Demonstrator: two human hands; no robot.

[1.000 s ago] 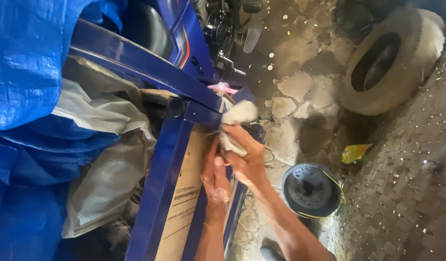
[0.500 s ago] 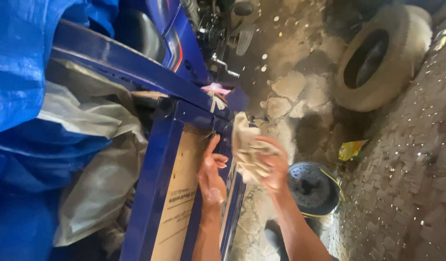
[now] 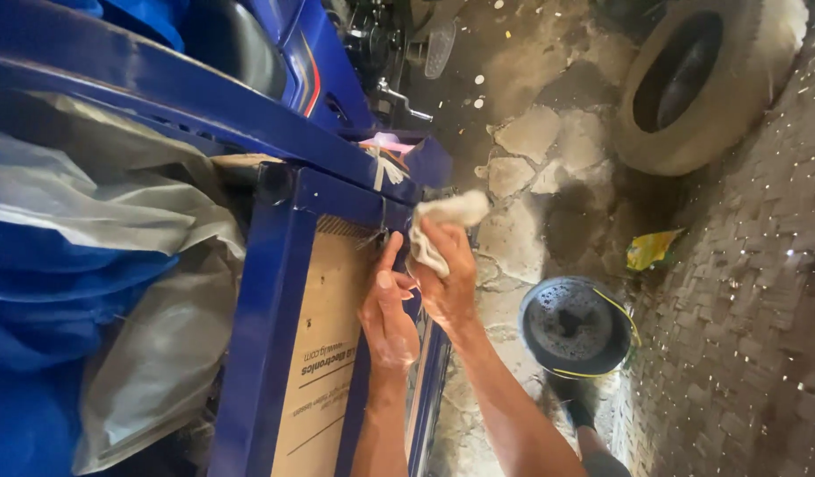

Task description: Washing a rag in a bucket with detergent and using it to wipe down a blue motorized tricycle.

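Head view: right hand (image 3: 445, 281) clutching a pale rag (image 3: 443, 225), fingers pressed together around it, rag held against the blue metal frame (image 3: 271, 291) near its corner. Left hand (image 3: 387, 314) flat beside it — fingers together, index tip touching the frame's edge, next to the cardboard sheet (image 3: 324, 353). Below right on the stone floor (image 3: 531, 150), a black bucket (image 3: 577, 327); farther off, an old tyre (image 3: 699, 84) — well apart from both hands.
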